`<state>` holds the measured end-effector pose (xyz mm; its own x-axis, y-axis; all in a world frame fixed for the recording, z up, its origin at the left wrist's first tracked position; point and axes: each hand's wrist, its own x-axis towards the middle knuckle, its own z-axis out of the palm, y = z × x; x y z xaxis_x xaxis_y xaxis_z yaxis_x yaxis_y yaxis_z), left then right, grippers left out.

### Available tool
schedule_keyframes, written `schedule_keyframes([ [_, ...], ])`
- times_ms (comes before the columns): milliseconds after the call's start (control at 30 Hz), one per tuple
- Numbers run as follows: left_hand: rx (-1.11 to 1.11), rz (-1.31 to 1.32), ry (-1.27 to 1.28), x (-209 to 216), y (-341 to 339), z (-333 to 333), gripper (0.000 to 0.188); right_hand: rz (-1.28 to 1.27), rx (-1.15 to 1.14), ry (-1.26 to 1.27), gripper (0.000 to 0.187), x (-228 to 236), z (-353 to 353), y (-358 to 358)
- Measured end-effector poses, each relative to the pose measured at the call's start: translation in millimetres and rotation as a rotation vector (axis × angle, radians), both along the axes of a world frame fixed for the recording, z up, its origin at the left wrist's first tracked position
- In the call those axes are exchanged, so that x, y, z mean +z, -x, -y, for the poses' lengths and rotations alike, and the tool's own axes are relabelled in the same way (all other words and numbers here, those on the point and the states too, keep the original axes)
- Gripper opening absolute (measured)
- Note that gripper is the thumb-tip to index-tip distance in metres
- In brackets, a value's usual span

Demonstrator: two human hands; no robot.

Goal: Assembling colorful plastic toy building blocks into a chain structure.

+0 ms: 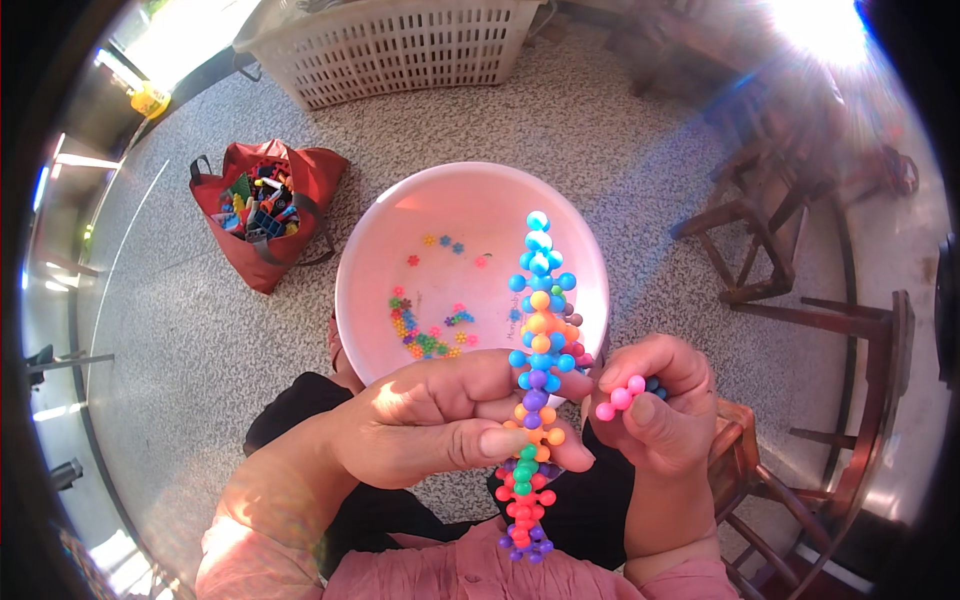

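Observation:
My left hand [450, 415] is closed around the middle of a long upright chain of knobbly plastic building beads [541, 322]. The chain runs through blue, orange, purple, green and red pieces, with purple at its lower end. Close by on the right, my right hand [660, 405] pinches a few pink building beads [621, 398] between thumb and fingers. A dark blue bead shows beside the pink ones, partly hidden by the fingers. Below the hands stands a pink basin [375, 215] with many small coloured flower-shaped pieces [425, 343] scattered on its bottom.
A red bag [318, 170] full of toy building bricks sits on the speckled floor at the left. A white slotted plastic basket [400, 60] stands at the far side. Wooden stools [750, 235] and a wooden chair [870, 320] are on the right.

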<state>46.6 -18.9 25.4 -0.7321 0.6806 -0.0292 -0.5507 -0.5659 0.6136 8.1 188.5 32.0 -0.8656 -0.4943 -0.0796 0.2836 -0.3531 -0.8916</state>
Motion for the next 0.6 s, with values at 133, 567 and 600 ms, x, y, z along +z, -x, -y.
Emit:
schedule_keyframes([
  [133,0.046,0.046,0.011,-1.0,-3.6,0.6,0.042,-0.126,0.011,-0.056,0.019,-0.4,-2.8,-0.3],
  [567,0.358,0.167,0.262,-2.6,-4.8,-7.9,0.037,-0.504,-0.053,-0.409,0.024,6.7,1.7,-3.8],
  [600,0.354,0.148,0.252,-3.9,-5.4,-7.0,0.037,-0.514,-0.055,-0.413,0.024,6.2,1.2,-3.9],
])
